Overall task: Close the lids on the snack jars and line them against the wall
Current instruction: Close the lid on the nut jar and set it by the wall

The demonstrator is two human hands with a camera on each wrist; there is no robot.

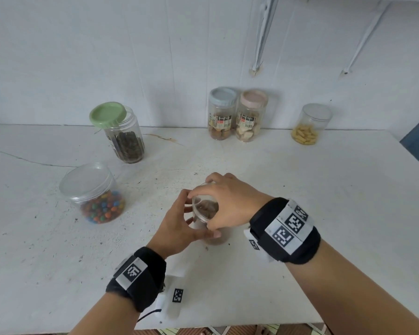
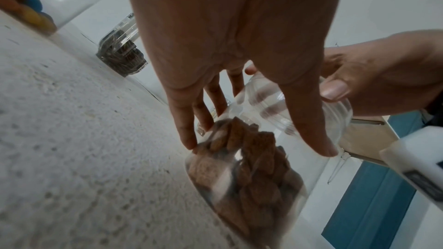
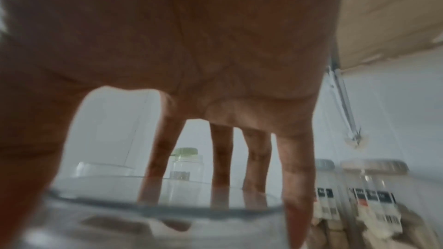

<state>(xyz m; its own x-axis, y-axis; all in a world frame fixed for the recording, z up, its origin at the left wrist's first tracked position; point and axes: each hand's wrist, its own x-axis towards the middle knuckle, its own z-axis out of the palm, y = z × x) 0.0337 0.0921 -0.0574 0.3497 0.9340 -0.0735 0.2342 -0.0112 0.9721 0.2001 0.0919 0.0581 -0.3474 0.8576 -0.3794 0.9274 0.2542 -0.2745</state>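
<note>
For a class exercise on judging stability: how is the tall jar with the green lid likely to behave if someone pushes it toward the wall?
The tall jar looks narrow for its height, so a push near the top would probably tip it. Its green lid sits tilted, not closed, so it might slide off. The dark snacks fill only the lower part, which likely steadies a low push.

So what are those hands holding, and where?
Both grip the clear jar of brown snacks: left hand round its side, right hand over its clear lid.

green lid (image 1: 108,114), blue lid (image 1: 222,96), pink lid (image 1: 253,98), multicolour candies (image 1: 103,207), b&w wrist tags (image 1: 284,234).
</note>
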